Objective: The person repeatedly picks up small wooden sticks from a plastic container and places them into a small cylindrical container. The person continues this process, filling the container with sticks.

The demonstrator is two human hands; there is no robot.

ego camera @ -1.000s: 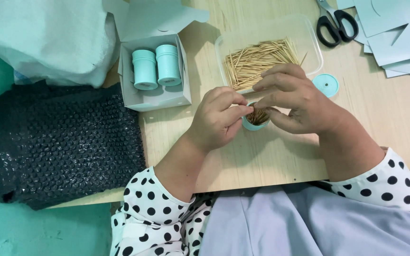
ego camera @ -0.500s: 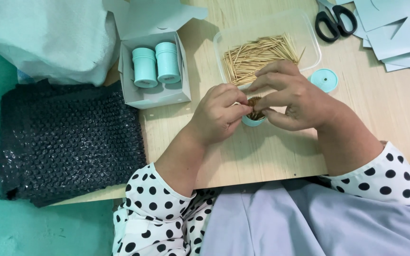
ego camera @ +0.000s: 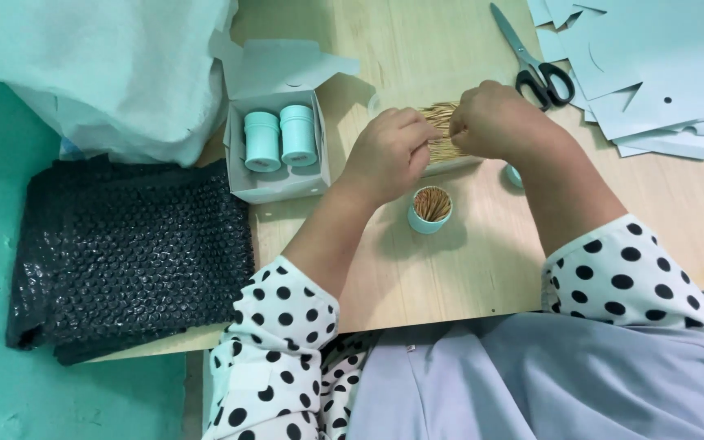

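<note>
Both hands at the toothpick pile (ego camera: 437, 134) in the clear tray. Left hand (ego camera: 389, 155) fingers curled, pinching picks; right hand (ego camera: 495, 122) fingers pressed together on the same bunch. Open teal tube (ego camera: 431, 209) stands just below on the table (ego camera: 466, 269), looks nearly full, uncapped. Two capped tubes (ego camera: 281, 138) sit in the white box (ego camera: 275, 183), w/ room left.
</note>
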